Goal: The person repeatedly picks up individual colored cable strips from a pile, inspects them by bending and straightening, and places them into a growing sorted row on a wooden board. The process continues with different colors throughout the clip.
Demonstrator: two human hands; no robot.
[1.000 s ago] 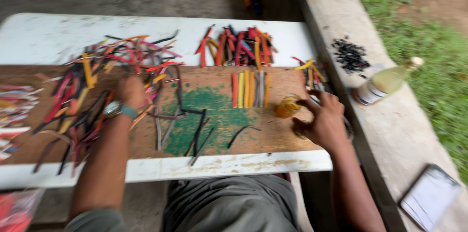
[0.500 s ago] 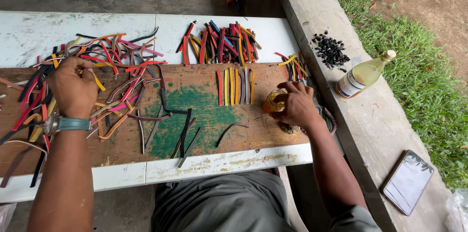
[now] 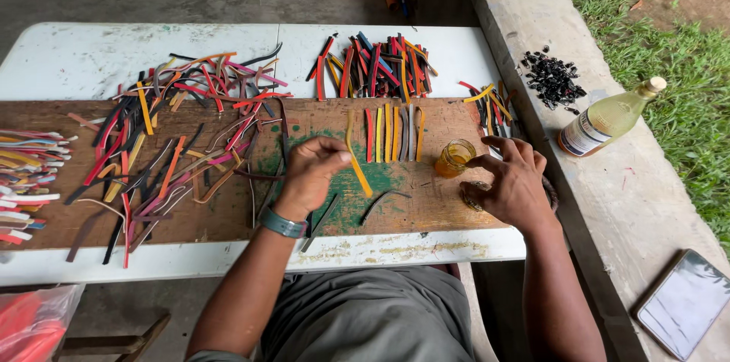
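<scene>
- Yellow strip (image 3: 356,163) is lying slanted on the wooden board (image 3: 228,217), its upper part pinched between the left hand (image 3: 310,173)'s thumb and fingertips (image 3: 341,146).
- Left fingers are curling closed around that strip, beside the row of upright coloured strips (image 3: 391,132).
- Right hand (image 3: 511,183) is resting on the board with fingers loosely spread, fingertips touching the small glass jar of amber liquid (image 3: 454,157).
</scene>
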